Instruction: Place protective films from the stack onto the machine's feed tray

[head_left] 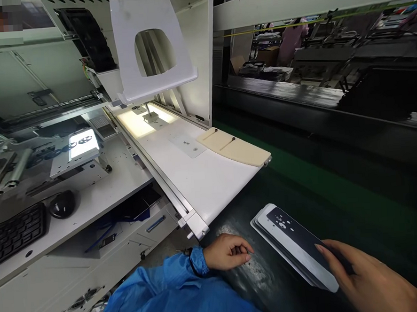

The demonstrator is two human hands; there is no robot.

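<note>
My right hand grips the near end of a dark, thin phone-back-shaped sheet, thumb on top and the other fingers partly hidden. This sheet has a cluster of round cut-outs at its far end. It lies over a stack of thin pale sheets on the dark green surface. To the left of the stack, my left hand hovers with fingers curled in and nothing visible in it. A clear phone-back-shaped sheet lies on the white conveyor belt ahead.
A cream guide plate with two dark screws juts over the belt's right side. Above the belt hangs a white cover with an opening. On the left bench are a keyboard, a mouse and a lit screen. Another person is far back.
</note>
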